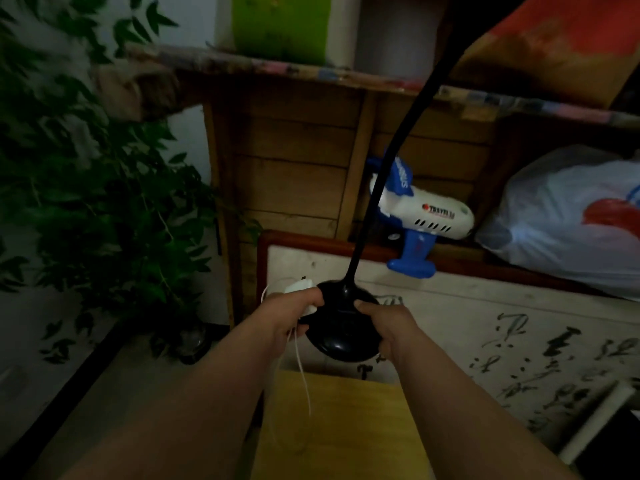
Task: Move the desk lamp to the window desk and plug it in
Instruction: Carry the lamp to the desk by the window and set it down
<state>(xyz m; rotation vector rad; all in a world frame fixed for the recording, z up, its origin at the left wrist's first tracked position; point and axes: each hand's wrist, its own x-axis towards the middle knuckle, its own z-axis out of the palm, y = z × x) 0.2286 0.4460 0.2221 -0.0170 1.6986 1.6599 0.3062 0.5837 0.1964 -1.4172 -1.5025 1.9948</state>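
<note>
Nearest the camera, two bare forearms reach forward over a yellow wooden surface point(339, 427) with a smooth, flat top and a straight far edge. The left hand point(289, 315) is closed around a white plug adapter point(300, 285) and the rim of the lamp's base together; a thin white cord point(302, 372) hangs slack from that fist and trails down across the yellow top. The right hand point(386, 327) wraps the opposite rim of the base, fingers curled under, thumb on top. Between both hands, held in the air above the far edge of the yellow surface, is the desk lamp point(341, 327): a glossy black round domed base, from whose centre a slim black flexible neck rises and bends rightward out of the top of the frame.

Just behind the lamp, a framed calligraphy panel point(502, 327) leans, pale and matte with dark brush strokes and a reddish wooden border. Against it rests a plastic toy airplane point(426, 216), white and blue, shiny. To its right bulges a crinkled translucent plastic bag point(568, 223). Behind these stands a rough planked wooden shelf unit point(294, 161), its upper board worn and paint-streaked, carrying a green box point(280, 26).

On the left, a leafy green plant point(90, 188) crowds the space beside the shelf; open floor shows below it.
</note>
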